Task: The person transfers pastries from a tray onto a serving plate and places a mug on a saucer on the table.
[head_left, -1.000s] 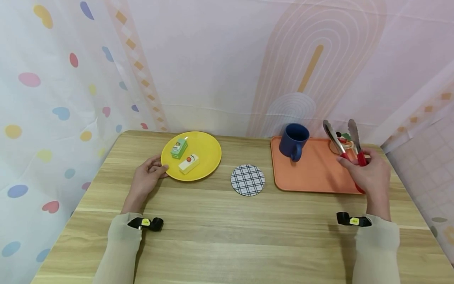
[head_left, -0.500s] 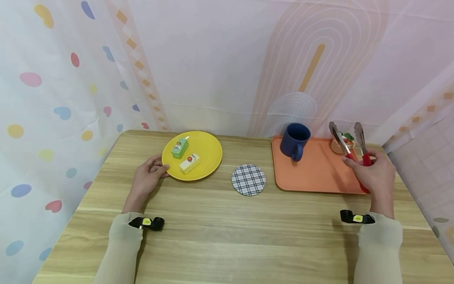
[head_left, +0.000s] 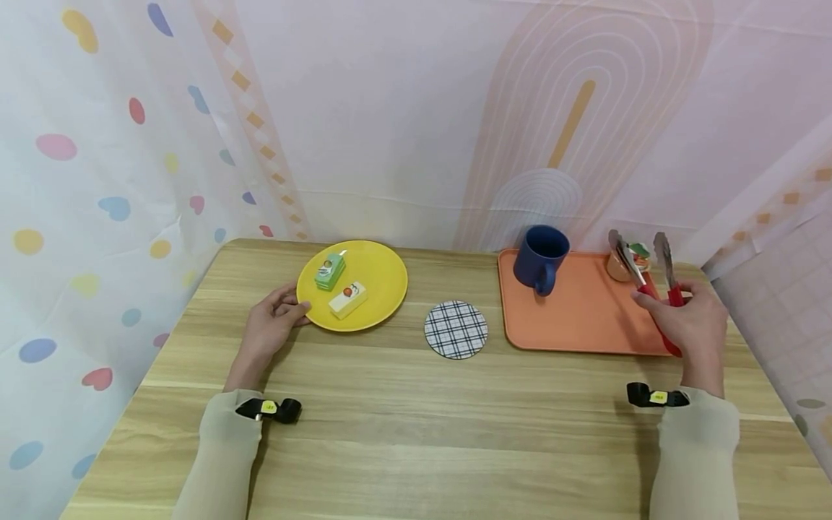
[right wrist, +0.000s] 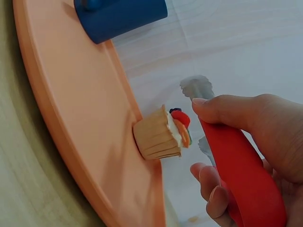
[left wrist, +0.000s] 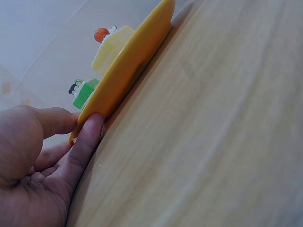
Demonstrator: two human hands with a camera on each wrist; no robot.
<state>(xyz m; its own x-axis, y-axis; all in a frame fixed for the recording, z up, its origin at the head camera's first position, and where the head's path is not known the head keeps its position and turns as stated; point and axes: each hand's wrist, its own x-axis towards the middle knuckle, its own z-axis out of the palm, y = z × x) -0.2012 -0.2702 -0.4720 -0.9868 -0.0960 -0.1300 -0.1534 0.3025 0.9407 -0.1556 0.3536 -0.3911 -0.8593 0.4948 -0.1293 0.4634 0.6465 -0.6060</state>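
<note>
My left hand (head_left: 271, 321) pinches the left rim of a yellow plate (head_left: 383, 278) between thumb and fingers. On the plate lie a green toy cake slice (head_left: 328, 271) and a pale yellow one (head_left: 347, 300), each with a small topping. My right hand (head_left: 694, 325) grips a pair of red-handled tongs (right wrist: 239, 170) whose metal tips are spread apart, with nothing between them. Upright in the far right part of the orange tray (head_left: 572, 328) stands a toy cupcake (right wrist: 158, 135) with fruit on top. One arm of the tongs overlaps it in the head view.
A dark blue mug (head_left: 541, 254) stands at the tray's far left corner. Between plate and tray lies a round checked coaster (head_left: 456, 329) on the wooden table (head_left: 416, 433). A patterned cloth (head_left: 390, 123) hangs directly behind the table.
My right hand has moved a little right and back toward me with the tongs, so more of the cupcake shows. The left hand and the plate have stayed in place.
</note>
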